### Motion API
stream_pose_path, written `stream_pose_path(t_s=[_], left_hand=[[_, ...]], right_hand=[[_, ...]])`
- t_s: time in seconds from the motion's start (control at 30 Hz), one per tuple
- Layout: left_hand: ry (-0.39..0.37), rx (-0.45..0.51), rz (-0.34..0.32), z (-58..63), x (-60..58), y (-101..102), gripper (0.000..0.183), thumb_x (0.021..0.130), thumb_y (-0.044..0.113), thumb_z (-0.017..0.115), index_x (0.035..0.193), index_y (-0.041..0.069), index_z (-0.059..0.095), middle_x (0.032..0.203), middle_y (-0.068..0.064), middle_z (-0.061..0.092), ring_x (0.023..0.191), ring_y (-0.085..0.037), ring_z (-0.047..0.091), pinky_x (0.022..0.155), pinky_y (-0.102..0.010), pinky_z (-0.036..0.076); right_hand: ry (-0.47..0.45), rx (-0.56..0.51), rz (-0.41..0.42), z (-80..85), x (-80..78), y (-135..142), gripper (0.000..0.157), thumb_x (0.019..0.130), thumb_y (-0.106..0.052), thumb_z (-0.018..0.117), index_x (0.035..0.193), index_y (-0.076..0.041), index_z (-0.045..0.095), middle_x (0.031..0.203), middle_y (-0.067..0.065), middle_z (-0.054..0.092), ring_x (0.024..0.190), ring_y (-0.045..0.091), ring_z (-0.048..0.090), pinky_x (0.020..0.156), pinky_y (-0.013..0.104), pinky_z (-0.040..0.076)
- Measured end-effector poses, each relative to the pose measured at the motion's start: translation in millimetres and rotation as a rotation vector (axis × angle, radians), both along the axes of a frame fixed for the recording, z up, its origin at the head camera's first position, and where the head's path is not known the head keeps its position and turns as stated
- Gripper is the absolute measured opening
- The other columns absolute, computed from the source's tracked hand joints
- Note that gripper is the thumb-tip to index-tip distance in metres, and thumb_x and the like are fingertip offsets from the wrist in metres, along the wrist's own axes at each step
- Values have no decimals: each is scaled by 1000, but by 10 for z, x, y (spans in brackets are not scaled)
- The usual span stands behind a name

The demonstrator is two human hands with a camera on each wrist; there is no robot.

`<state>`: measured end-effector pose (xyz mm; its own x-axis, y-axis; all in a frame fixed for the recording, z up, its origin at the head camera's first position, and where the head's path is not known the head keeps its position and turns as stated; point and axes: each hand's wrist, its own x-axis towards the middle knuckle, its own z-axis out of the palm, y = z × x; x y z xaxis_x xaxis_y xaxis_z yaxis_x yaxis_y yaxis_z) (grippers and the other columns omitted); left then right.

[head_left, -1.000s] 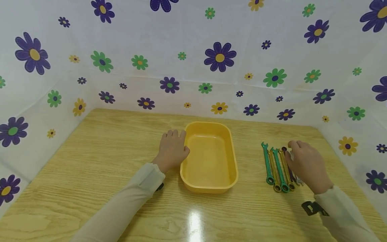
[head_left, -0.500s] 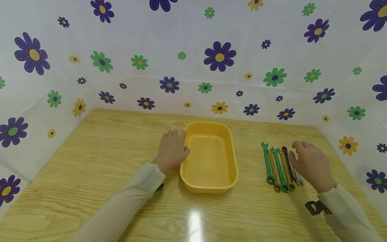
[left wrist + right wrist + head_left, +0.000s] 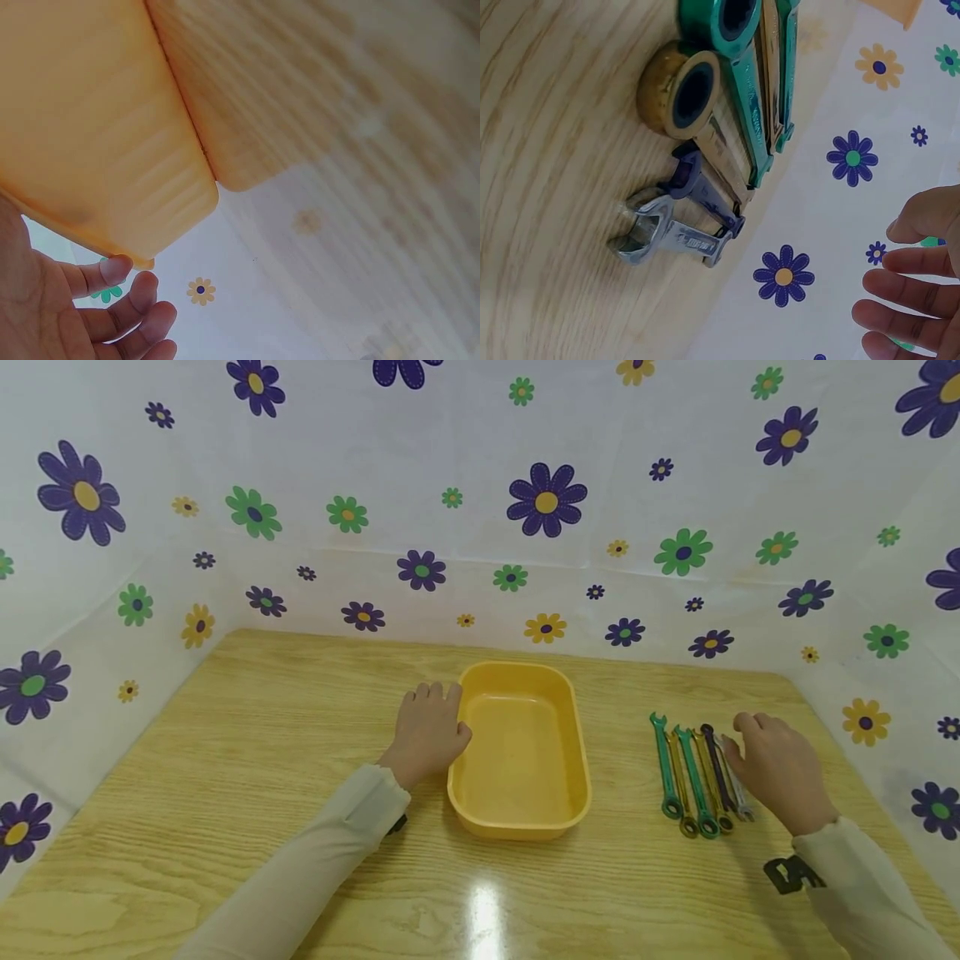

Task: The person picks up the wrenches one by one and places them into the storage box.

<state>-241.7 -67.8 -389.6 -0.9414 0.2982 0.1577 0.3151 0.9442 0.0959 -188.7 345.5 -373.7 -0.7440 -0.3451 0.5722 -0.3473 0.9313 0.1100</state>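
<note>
My left hand holds the left rim of a yellow plastic basin, its thumb over the edge and its other fingers outside. From below, the left wrist view shows loosely bent fingers by the basin rim; the thumb is hidden. Beside the right end of a row of combination wrenches is my right hand, holding nothing. Nearest to it lie a silver wrench and a dark purple wrench. Green wrenches and gold ones lie further left. In the right wrist view, the fingers are apart from the wrenches.
Everything sits on a wood-grain table. A white cloth printed with flowers stands behind it and on both sides. Each wrist wears a black strap, such as the right wrist strap.
My right hand has drifted a little to the right, uncovering the purple and silver wrenches. The left hand and the basin stay put.
</note>
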Motion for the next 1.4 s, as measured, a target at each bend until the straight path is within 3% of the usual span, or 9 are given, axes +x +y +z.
stream_pose_path(t_s=[0.4, 0.97, 1.2, 1.4], left_hand=[[11, -9, -4, 6, 13, -3, 34, 87, 24, 48, 115, 5, 49, 97, -15, 55, 91, -31, 51, 81, -43, 43], [17, -9, -1, -3, 14, 3, 38, 87, 23, 48, 120, 4, 49, 100, -16, 57, 93, -31, 52, 83, -43, 43], [8, -18, 3, 4, 14, 3, 37, 87, 24, 48, 118, 4, 49, 98, -15, 56, 92, -31, 51, 83, -43, 43], [17, -14, -2, -3, 8, 2, 34, 86, 24, 48, 115, 4, 49, 95, -15, 56, 90, -31, 51, 82, -43, 43]], right_hand=[[-15, 21, -28, -42, -3, 52, 23, 66, 0, 73, 79, 9, 55, 62, 19, 53, 47, 24, 44, 40, 38, 38], [-134, 8, -87, -118, -42, 106, 19, 72, -1, 68, 78, 9, 53, 62, 18, 51, 47, 22, 42, 39, 34, 36], [-276, -22, -146, -105, -72, 130, 23, 78, -5, 66, 87, 13, 56, 70, 24, 56, 49, 25, 49, 45, 39, 44], [-397, -73, -189, -89, -108, 138, 25, 81, -7, 63, 90, 15, 55, 73, 28, 57, 47, 21, 48, 45, 37, 43]])
